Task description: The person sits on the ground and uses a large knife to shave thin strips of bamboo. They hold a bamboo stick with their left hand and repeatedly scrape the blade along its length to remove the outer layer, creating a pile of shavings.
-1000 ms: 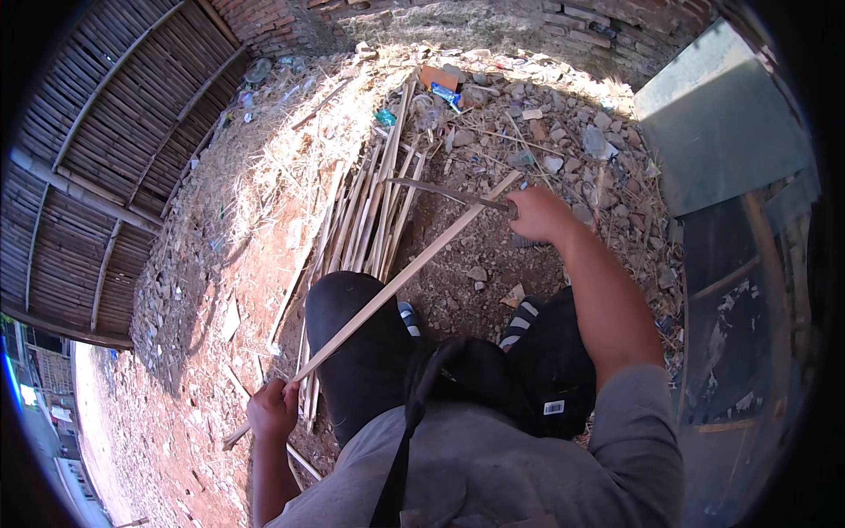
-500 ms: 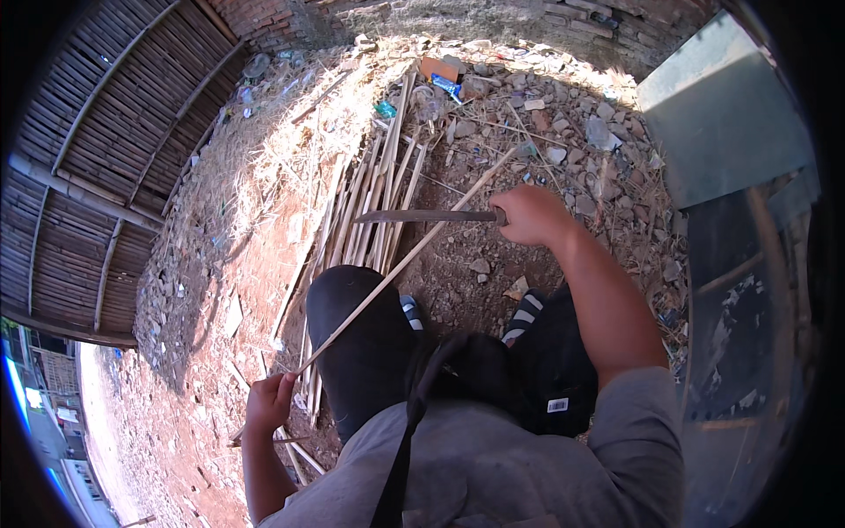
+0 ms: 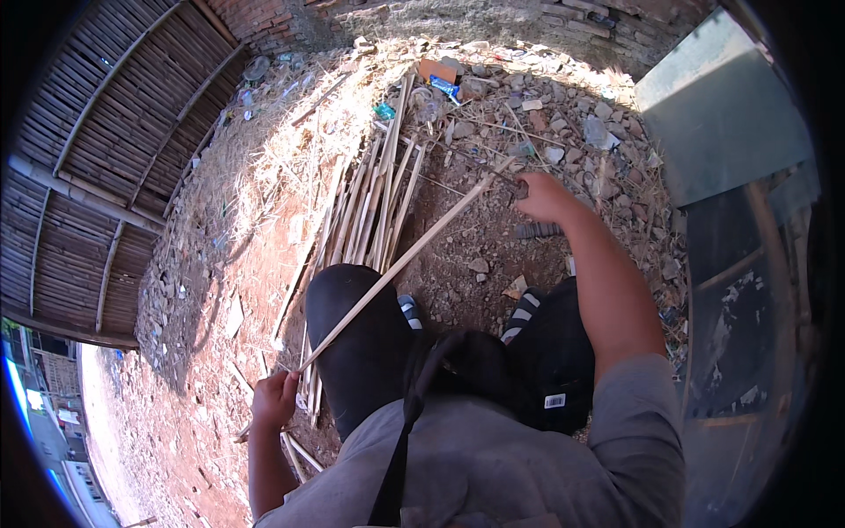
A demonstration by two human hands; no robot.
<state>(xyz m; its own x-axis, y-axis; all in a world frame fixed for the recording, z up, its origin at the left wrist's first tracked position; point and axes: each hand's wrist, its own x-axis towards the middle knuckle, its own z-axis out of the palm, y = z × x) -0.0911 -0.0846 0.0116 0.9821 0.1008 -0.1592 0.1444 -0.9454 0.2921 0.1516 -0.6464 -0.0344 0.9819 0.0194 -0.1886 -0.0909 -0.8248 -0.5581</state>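
My left hand (image 3: 275, 398) grips the lower end of a long pale bamboo strip (image 3: 400, 263). The strip runs up across my left knee to the far right, its far end close to my right hand (image 3: 543, 197). That hand is closed round the handle of a machete, whose dark narrow blade (image 3: 500, 177) meets the strip near its far end. The blade is seen almost edge-on, and its tip is hard to make out. Beyond my left knee lies a pile of split bamboo strips (image 3: 380, 189) on the ground.
A short dark ribbed piece (image 3: 539, 231) lies below my right hand. Rubble (image 3: 607, 167) and litter cover the ground ahead, up to a brick wall (image 3: 396, 18). A bamboo-slat panel (image 3: 97, 114) stands left; a grey sheet (image 3: 726, 114) leans at right.
My right hand has moved slightly away and to the right. The machete has turned from lying across the strip to pointing away, near the strip's far end. My left hand has barely moved.
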